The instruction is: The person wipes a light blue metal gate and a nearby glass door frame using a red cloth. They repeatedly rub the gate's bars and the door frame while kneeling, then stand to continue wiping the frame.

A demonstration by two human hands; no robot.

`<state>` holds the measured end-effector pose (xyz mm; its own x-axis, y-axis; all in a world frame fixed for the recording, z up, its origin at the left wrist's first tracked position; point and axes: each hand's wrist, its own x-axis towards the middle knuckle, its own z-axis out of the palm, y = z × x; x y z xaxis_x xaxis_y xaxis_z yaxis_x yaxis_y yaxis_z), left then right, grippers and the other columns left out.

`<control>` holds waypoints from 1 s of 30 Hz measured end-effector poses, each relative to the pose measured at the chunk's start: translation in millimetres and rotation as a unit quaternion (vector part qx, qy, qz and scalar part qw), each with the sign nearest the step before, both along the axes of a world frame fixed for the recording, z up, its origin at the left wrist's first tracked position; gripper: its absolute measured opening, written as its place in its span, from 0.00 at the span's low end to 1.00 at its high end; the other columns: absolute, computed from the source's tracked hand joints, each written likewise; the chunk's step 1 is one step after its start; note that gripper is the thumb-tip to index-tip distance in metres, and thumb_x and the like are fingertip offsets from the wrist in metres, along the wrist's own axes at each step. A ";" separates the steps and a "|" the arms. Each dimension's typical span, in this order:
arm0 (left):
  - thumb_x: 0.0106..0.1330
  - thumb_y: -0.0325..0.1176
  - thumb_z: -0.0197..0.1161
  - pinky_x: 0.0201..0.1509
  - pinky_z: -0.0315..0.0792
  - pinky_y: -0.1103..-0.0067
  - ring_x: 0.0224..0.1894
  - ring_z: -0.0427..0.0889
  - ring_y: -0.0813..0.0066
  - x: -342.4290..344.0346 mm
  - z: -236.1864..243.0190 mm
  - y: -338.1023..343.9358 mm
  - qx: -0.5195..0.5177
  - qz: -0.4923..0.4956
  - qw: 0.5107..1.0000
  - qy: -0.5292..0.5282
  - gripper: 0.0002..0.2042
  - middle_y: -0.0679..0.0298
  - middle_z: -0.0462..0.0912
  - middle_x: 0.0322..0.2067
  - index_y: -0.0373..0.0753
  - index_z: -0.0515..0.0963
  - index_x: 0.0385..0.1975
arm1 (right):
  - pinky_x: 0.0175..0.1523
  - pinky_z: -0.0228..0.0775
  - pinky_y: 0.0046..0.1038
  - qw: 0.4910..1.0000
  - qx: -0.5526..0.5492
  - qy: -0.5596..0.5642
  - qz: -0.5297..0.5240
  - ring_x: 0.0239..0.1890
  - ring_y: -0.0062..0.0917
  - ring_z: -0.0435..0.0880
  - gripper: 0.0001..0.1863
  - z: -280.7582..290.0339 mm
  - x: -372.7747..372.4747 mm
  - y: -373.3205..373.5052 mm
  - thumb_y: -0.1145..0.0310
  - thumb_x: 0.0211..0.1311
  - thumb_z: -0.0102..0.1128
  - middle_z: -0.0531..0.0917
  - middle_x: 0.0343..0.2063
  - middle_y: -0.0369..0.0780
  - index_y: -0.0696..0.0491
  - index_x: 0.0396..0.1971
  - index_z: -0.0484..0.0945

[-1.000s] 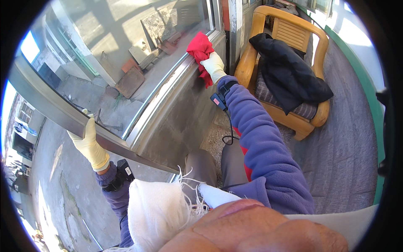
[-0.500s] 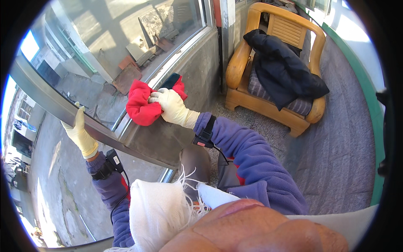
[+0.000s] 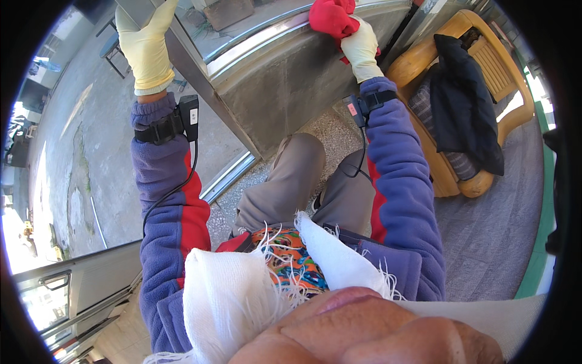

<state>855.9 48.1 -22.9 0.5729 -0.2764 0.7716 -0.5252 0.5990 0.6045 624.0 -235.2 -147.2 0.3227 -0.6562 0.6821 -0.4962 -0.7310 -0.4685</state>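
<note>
My left hand (image 3: pixel 147 51), in a pale yellow glove, is at the upper left. It grips the grey metal door post (image 3: pixel 197 73), its thumb to the right and its fingers to the left; the fingertips are partly cut off by the view's edge. At the upper right, my gloved right hand (image 3: pixel 362 51) holds a bunched red cloth (image 3: pixel 332 21) against the window ledge (image 3: pixel 260 45), above a low grey wall (image 3: pixel 285 88). The right fingertips are hidden by the cloth.
To my right, a wooden armchair (image 3: pixel 439 173) holds a black jacket (image 3: pixel 464 109) on its plaid cushion. Beyond the post on the left is a concrete yard (image 3: pixel 91 158). A metal threshold (image 3: pixel 229 177) lies near my knees. A grey carpet (image 3: pixel 479 242) covers the floor at right.
My right hand and the red cloth have moved right along the ledge. My left hand has gone up along the post and now wraps round it. The view has shifted, showing my legs.
</note>
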 end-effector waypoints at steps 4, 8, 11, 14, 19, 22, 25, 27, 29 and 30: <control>0.60 0.27 0.67 0.51 0.70 0.80 0.45 0.77 0.78 -15.4 3.2 2.5 0.009 0.025 1.000 0.014 0.22 0.67 0.80 0.44 0.37 0.73 0.55 | 0.49 0.75 0.36 0.956 -0.239 -0.001 0.170 0.46 0.40 0.81 0.17 -10.3 26.9 96.4 0.73 0.43 0.61 0.85 0.40 0.40 0.50 0.38 0.83; 0.60 0.28 0.67 0.51 0.69 0.80 0.45 0.77 0.78 -20.7 6.8 3.0 0.029 0.016 0.999 0.031 0.22 0.66 0.81 0.44 0.37 0.73 0.55 | 0.49 0.73 0.34 0.907 -0.291 0.066 0.295 0.48 0.33 0.80 0.16 -4.8 47.0 160.8 0.70 0.44 0.63 0.82 0.42 0.35 0.48 0.38 0.80; 0.60 0.28 0.67 0.52 0.69 0.79 0.46 0.77 0.77 -18.9 5.4 2.3 0.032 0.007 0.999 0.023 0.22 0.66 0.81 0.45 0.37 0.73 0.55 | 0.49 0.72 0.34 0.900 -0.308 0.072 0.299 0.49 0.32 0.80 0.14 -0.1 40.6 136.5 0.69 0.47 0.62 0.82 0.44 0.34 0.47 0.38 0.80; 0.60 0.27 0.67 0.53 0.69 0.79 0.47 0.77 0.77 -13.3 4.3 -0.2 0.043 0.027 0.999 0.006 0.23 0.66 0.81 0.45 0.37 0.72 0.57 | 0.46 0.75 0.34 0.922 -0.294 0.054 0.246 0.45 0.33 0.82 0.15 -3.7 21.1 59.9 0.70 0.45 0.64 0.85 0.40 0.36 0.48 0.37 0.81; 0.60 0.27 0.68 0.54 0.69 0.80 0.48 0.76 0.78 -7.4 -1.3 -2.1 0.034 -0.002 0.999 -0.003 0.25 0.67 0.80 0.46 0.37 0.71 0.59 | 0.51 0.75 0.37 0.999 -0.044 -0.005 -0.026 0.45 0.44 0.84 0.17 -11.3 -18.6 -54.5 0.71 0.51 0.65 0.86 0.41 0.45 0.48 0.44 0.84; 0.60 0.26 0.68 0.57 0.69 0.79 0.49 0.76 0.78 -3.9 -0.9 -2.7 0.030 -0.025 0.999 -0.022 0.27 0.68 0.79 0.48 0.37 0.69 0.61 | 0.50 0.76 0.38 0.996 -0.057 0.033 -0.066 0.44 0.46 0.84 0.17 -12.8 -11.0 -42.6 0.70 0.50 0.65 0.86 0.40 0.46 0.46 0.43 0.84; 0.60 0.26 0.68 0.57 0.69 0.79 0.51 0.75 0.77 -3.6 0.9 -2.9 0.007 0.002 0.999 -0.043 0.29 0.67 0.78 0.50 0.36 0.68 0.63 | 0.54 0.74 0.37 0.974 -0.210 0.004 0.089 0.49 0.43 0.81 0.18 -17.7 11.2 31.7 0.77 0.46 0.64 0.86 0.43 0.43 0.52 0.41 0.84; 0.60 0.26 0.68 0.58 0.68 0.79 0.52 0.75 0.77 -6.3 1.5 -1.3 0.004 -0.020 0.999 -0.030 0.30 0.67 0.78 0.52 0.36 0.67 0.64 | 0.46 0.75 0.36 0.940 -0.282 -0.015 0.190 0.43 0.38 0.81 0.15 -15.0 26.9 89.5 0.74 0.42 0.62 0.84 0.37 0.38 0.50 0.35 0.81; 0.60 0.25 0.67 0.58 0.68 0.79 0.53 0.75 0.77 -10.2 2.6 -0.5 0.008 -0.031 0.999 -0.024 0.31 0.67 0.78 0.52 0.36 0.66 0.65 | 0.45 0.74 0.35 0.916 -0.286 0.045 0.278 0.44 0.35 0.81 0.15 -7.8 37.8 135.1 0.71 0.43 0.63 0.82 0.40 0.36 0.49 0.36 0.79; 0.60 0.25 0.67 0.58 0.68 0.79 0.53 0.75 0.77 -11.9 3.3 0.7 0.013 -0.029 0.999 -0.023 0.31 0.67 0.78 0.52 0.36 0.66 0.65 | 0.45 0.74 0.34 0.908 -0.296 0.070 0.287 0.44 0.34 0.81 0.15 -2.8 40.0 149.7 0.70 0.44 0.63 0.82 0.40 0.35 0.48 0.36 0.79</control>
<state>843.9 48.7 -19.6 0.5188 -0.3288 0.7891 -0.5176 0.6138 0.5961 663.9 -85.5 -150.0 0.6065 0.1156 0.7866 0.0218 -0.9914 0.1289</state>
